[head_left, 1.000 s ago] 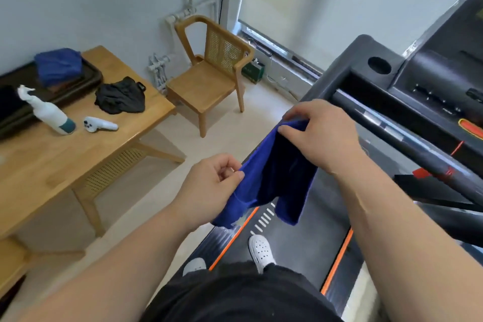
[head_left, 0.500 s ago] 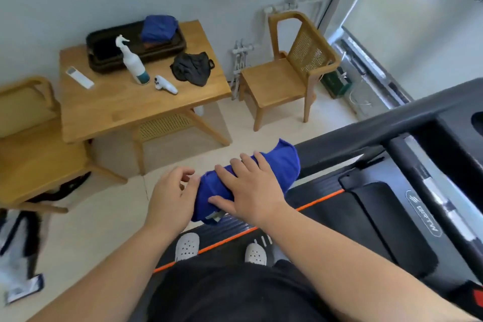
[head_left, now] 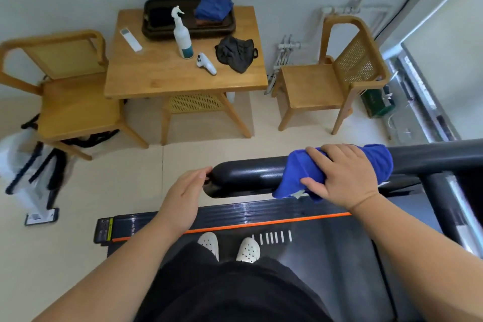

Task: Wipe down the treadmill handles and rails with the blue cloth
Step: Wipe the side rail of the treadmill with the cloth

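Rail [head_left: 248, 175] bare btwn left hand [head_left: 183, 198] & cloth [head_left: 295, 172]; post [head_left: 439, 191] joins at right.

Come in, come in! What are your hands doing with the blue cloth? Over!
Right hand grips blue cloth wrapped over the handle. Left hand open, touching the handle's end. Rest of handle bare, nothing in the way.

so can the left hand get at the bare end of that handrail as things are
Probably yes. The left hand is open beside the rounded end of the handrail, fingertips at or nearly touching it, nothing between. The right hand and blue cloth sit farther along.
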